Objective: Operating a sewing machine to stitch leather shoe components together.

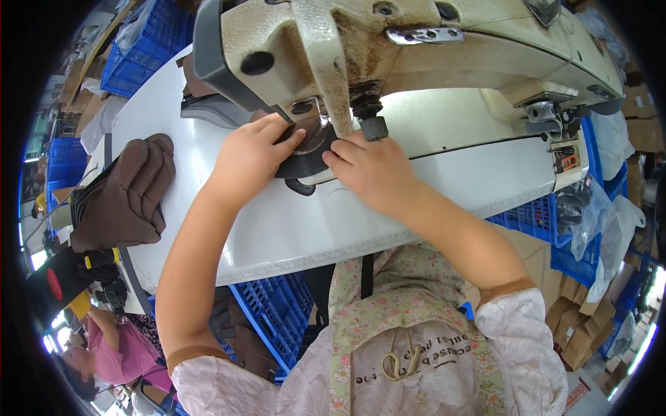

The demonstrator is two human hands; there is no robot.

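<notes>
A beige industrial sewing machine (430,59) stands over a white worktable, its head at the far middle. Below the head lies a dark brown curved leather-like piece (309,161), partly hidden by the machine and my fingers. My left hand (253,158) grips the left side of this piece, thumb on top and fingertips hidden by the head. On the other side, my right hand (371,170) is closed at its right edge, with curled fingers beside the machine's black knob (374,127).
Folded brown pieces (125,194) are stacked at the table's left. More dark pieces (215,111) lie behind my left hand. Blue crates (274,319) stand under the front edge and at both sides. Another person (128,353) sits at the lower left.
</notes>
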